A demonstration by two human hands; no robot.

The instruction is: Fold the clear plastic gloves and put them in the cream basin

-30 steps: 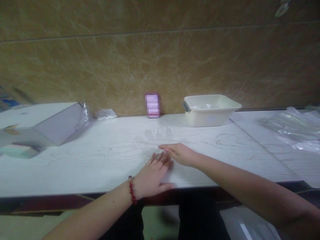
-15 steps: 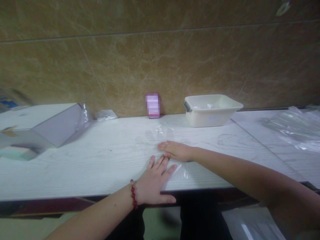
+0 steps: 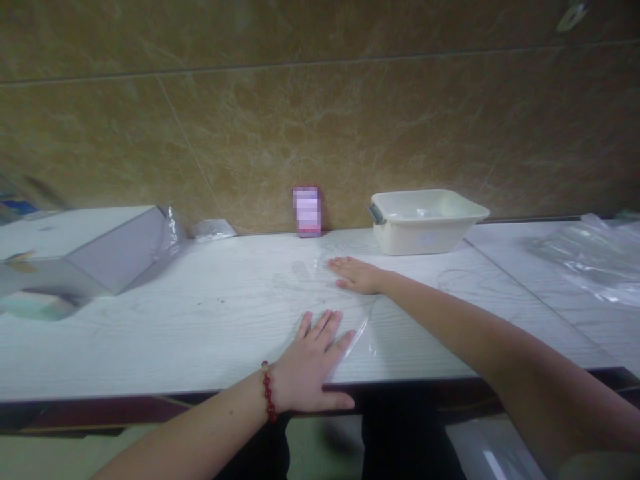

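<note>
A thin clear plastic bag or sheet (image 3: 361, 339) lies flat on the white wood-grain table (image 3: 150, 347); its outline is hard to make out. Near the table's front edge my left hand (image 3: 313, 367) presses down flat on it, fingers spread, with a red bead bracelet (image 3: 269, 393) at the wrist. Farther back my right hand (image 3: 357, 275) rests palm down with fingers stretched out, over the far part of the plastic. Neither hand grips anything.
Against the tiled wall lean a phone (image 3: 308, 212) and, right of it, a cream plastic bin (image 3: 425, 230) stands. A white box (image 3: 100, 247) is at the left. Clear plastic bags (image 3: 595, 253) lie at the right.
My right hand has slid away from my left hand, toward the wall and slightly right. The left hand has stayed in place.
</note>
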